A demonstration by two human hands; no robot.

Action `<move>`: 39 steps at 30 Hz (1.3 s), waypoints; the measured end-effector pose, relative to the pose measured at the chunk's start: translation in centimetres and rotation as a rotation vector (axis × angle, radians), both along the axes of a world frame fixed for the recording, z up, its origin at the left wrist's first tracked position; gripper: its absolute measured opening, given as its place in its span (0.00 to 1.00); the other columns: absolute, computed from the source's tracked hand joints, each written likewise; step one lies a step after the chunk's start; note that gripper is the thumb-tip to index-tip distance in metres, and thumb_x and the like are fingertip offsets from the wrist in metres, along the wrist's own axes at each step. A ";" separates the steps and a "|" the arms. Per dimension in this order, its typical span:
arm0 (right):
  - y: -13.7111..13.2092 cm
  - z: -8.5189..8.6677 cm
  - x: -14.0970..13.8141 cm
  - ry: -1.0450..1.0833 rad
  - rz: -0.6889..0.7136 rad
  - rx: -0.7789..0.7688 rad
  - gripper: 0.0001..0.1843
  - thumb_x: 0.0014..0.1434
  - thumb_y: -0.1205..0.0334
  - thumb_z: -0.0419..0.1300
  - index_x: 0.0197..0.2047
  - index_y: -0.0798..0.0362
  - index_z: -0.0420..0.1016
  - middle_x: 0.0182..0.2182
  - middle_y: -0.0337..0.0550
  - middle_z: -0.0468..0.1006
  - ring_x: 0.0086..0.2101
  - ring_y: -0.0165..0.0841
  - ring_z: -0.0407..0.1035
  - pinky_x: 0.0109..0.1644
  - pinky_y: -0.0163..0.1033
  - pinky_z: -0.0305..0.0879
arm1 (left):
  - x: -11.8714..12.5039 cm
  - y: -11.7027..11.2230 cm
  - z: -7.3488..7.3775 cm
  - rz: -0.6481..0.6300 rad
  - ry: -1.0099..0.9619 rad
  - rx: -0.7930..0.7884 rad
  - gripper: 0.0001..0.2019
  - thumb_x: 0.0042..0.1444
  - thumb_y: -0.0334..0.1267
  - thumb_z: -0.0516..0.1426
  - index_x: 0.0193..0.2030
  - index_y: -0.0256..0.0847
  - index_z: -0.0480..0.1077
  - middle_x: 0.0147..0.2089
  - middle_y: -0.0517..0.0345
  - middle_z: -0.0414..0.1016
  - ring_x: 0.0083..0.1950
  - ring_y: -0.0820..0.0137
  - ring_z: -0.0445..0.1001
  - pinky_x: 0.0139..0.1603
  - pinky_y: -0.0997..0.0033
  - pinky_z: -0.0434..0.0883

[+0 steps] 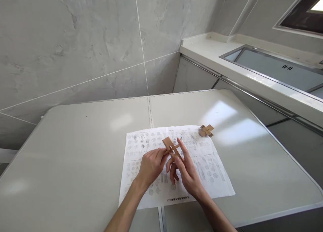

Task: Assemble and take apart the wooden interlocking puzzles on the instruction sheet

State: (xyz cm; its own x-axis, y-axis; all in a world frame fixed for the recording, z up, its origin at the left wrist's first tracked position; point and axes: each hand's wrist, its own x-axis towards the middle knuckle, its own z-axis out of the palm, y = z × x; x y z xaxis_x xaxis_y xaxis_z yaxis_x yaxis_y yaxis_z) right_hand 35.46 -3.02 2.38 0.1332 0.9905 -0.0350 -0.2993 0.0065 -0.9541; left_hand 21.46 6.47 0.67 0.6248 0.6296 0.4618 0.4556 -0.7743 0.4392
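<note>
Both hands meet over a printed instruction sheet (214,173) on a light grey table (75,151). Between them is a small wooden puzzle assembly (171,147) of crossed flat sticks. My left hand (151,164) pinches one stick from the left with curled fingers. My right hand (185,169) steadies the assembly from the right, thumb and forefinger against the wood, other fingers partly extended. A second wooden cross-shaped puzzle piece (206,130) lies at the sheet's far right corner, a hand's length beyond my right hand.
The table has a seam down its middle (149,112) and rounded corners. Grey tiled wall (75,47) stands behind it. To the right runs a white counter (264,80) with a steel sink (277,69), separated from the table by a gap.
</note>
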 end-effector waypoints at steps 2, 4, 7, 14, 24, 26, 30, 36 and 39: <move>0.0 0.0 -0.2 -0.027 -0.003 0.001 0.32 0.80 0.48 0.47 0.80 0.34 0.40 0.34 0.38 0.79 0.19 0.28 0.69 0.23 0.36 0.64 | 0.0 0.0 -0.1 0.000 0.002 0.018 0.07 0.74 0.32 0.53 0.44 0.41 0.71 0.28 0.62 0.78 0.25 0.71 0.76 0.26 0.71 0.65; 0.0 0.1 -0.2 -0.056 0.004 0.000 0.31 0.80 0.49 0.47 0.80 0.34 0.41 0.33 0.37 0.79 0.20 0.28 0.70 0.24 0.36 0.64 | -0.1 0.0 -0.1 0.001 0.003 0.035 0.07 0.74 0.31 0.53 0.43 0.41 0.70 0.28 0.62 0.78 0.25 0.71 0.76 0.25 0.71 0.64; -0.1 0.1 -0.3 -0.075 -0.002 -0.003 0.31 0.80 0.49 0.46 0.80 0.35 0.41 0.33 0.37 0.79 0.19 0.27 0.71 0.24 0.35 0.64 | -0.1 0.0 -0.2 0.000 0.009 0.060 0.07 0.73 0.30 0.53 0.43 0.41 0.70 0.28 0.62 0.78 0.24 0.71 0.76 0.24 0.71 0.64; -0.1 -0.1 -0.5 -0.079 -0.047 -0.042 0.34 0.79 0.45 0.47 0.81 0.38 0.39 0.34 0.38 0.80 0.18 0.29 0.72 0.22 0.36 0.64 | -0.2 -0.2 -0.3 -0.005 0.040 0.112 0.03 0.72 0.31 0.55 0.46 0.41 0.70 0.29 0.62 0.78 0.26 0.69 0.77 0.26 0.69 0.65; -0.1 -0.2 -0.4 -0.112 -0.069 -0.113 0.39 0.78 0.44 0.49 0.82 0.42 0.33 0.30 0.38 0.80 0.19 0.33 0.74 0.22 0.37 0.67 | -0.4 -0.2 -0.5 -0.014 0.083 0.127 0.04 0.71 0.30 0.55 0.43 0.41 0.69 0.29 0.61 0.77 0.25 0.69 0.74 0.25 0.69 0.65; -0.1 -0.2 -0.4 -0.114 -0.069 -0.129 0.40 0.78 0.44 0.49 0.82 0.42 0.32 0.31 0.39 0.81 0.19 0.32 0.74 0.22 0.36 0.67 | -0.4 -0.2 -0.5 -0.014 0.083 0.130 0.04 0.71 0.31 0.55 0.44 0.41 0.69 0.29 0.61 0.77 0.26 0.69 0.75 0.26 0.68 0.66; 0.0 -0.3 -0.4 -0.097 -0.091 -0.168 0.44 0.76 0.42 0.52 0.82 0.43 0.31 0.33 0.41 0.83 0.17 0.31 0.71 0.19 0.36 0.67 | -0.3 -0.2 -0.5 -0.010 0.086 0.134 0.04 0.71 0.32 0.56 0.42 0.40 0.69 0.29 0.61 0.77 0.25 0.69 0.74 0.26 0.68 0.65; 0.1 -0.2 -0.4 -0.052 -0.117 -0.203 0.47 0.75 0.40 0.54 0.82 0.44 0.29 0.29 0.37 0.82 0.15 0.30 0.68 0.18 0.37 0.69 | -0.2 -0.3 -0.4 -0.003 0.085 0.122 0.04 0.73 0.35 0.55 0.46 0.39 0.71 0.30 0.61 0.78 0.25 0.70 0.75 0.25 0.69 0.66; 0.1 0.0 -0.3 -0.036 -0.126 -0.207 0.48 0.74 0.40 0.54 0.82 0.45 0.28 0.27 0.36 0.80 0.15 0.31 0.67 0.18 0.36 0.68 | -0.2 -0.2 -0.4 -0.005 0.086 0.113 0.05 0.74 0.35 0.55 0.47 0.40 0.72 0.30 0.61 0.78 0.25 0.70 0.75 0.26 0.69 0.66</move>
